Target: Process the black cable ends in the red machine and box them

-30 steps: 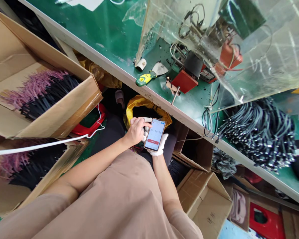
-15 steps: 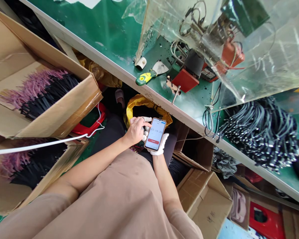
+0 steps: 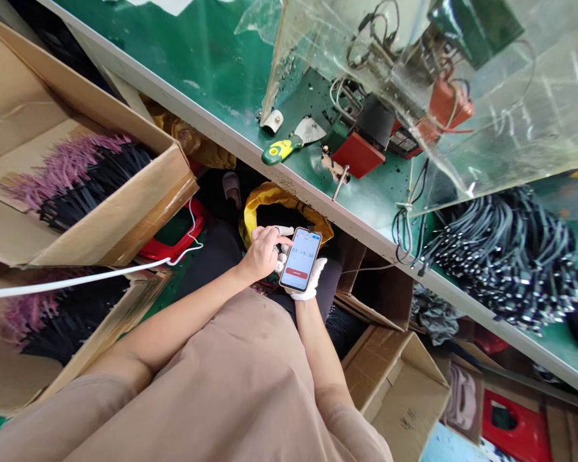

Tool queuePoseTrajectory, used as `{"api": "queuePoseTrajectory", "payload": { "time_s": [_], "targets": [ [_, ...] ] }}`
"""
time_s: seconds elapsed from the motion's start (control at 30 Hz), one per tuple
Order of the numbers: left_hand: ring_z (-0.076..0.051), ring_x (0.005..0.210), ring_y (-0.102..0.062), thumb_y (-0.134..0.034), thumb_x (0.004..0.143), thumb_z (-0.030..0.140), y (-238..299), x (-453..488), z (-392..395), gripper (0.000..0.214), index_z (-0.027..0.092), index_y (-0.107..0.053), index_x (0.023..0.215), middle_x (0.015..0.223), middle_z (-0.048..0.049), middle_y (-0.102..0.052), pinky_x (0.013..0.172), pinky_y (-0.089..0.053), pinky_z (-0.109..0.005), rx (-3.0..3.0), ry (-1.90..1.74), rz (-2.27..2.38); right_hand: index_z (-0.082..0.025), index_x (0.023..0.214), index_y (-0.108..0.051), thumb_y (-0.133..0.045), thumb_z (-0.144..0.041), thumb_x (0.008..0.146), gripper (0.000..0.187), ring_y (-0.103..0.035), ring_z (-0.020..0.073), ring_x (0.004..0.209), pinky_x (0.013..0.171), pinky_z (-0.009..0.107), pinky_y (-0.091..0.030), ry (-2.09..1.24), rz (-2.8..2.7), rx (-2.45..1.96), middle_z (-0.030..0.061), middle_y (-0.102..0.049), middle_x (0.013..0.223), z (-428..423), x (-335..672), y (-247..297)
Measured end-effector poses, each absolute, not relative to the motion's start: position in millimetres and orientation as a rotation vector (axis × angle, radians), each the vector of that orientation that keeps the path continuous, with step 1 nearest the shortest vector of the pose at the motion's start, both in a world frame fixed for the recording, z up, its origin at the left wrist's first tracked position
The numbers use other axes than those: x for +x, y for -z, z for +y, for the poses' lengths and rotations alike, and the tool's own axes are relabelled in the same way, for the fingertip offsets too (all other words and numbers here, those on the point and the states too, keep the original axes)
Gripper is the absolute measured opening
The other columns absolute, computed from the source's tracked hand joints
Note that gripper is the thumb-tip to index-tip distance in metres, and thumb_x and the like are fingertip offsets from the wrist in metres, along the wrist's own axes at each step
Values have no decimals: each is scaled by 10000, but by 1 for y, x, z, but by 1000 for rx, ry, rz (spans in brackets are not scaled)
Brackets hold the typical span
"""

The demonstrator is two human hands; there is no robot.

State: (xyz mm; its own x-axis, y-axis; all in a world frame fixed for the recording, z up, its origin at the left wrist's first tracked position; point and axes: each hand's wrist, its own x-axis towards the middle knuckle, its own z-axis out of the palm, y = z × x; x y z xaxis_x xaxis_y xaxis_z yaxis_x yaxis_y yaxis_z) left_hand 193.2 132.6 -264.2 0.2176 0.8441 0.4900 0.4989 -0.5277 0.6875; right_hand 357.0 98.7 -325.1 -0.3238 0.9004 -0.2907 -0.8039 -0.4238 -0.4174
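A smartphone (image 3: 300,260) with a lit timer screen and a red bar near its bottom lies upright in my right hand (image 3: 315,277). That hand wears a white glove and wraps round the phone from below, white fingertips showing at its left edge. My left hand (image 3: 262,254) is mostly bare, with white coverings on some fingertips. Its fingers are apart and hold nothing; one finger reaches to the phone's left edge, and whether it touches the screen I cannot tell. Behind the phone is a yellow bag rim (image 3: 253,208).
A green workbench (image 3: 212,70) bears a green-yellow scraper (image 3: 284,149), a machine behind a clear plastic shield (image 3: 505,122), and a bundle of black cables (image 3: 505,256). Cardboard boxes (image 3: 120,224) with black and pink wires stand left. Another cardboard box (image 3: 399,398) is at right. A white cable (image 3: 77,285) crosses the left side.
The timer on the phone has advanced by one second. Both hands and the phone stay in about the same place.
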Motion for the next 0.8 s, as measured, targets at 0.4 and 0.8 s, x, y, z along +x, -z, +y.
{"api": "queuePoseTrajectory", "payload": {
  "time_s": [0.4, 0.8],
  "targets": [
    [-287, 1091, -697, -372, 722, -21, 265, 193, 133, 431, 183, -554, 1056, 1011, -89, -806, 921, -448, -464, 2113, -1212, 1251, -164, 1241, -647, -543, -943, 686, 962, -637, 227, 867, 831, 402, -573, -1968, -251, -633, 98, -696, 990, 99, 358, 326],
    [-284, 1069, -700, -367, 733, -30, 265, 194, 133, 430, 178, -549, 1063, 1002, -86, -809, 904, -444, -460, 2124, -1268, 1220, -180, 1252, -647, -532, -927, 714, 927, -629, 221, 903, 836, 390, -570, -1937, -246, -622, 98, -694, 1023, 99, 357, 326]
  ]
}}
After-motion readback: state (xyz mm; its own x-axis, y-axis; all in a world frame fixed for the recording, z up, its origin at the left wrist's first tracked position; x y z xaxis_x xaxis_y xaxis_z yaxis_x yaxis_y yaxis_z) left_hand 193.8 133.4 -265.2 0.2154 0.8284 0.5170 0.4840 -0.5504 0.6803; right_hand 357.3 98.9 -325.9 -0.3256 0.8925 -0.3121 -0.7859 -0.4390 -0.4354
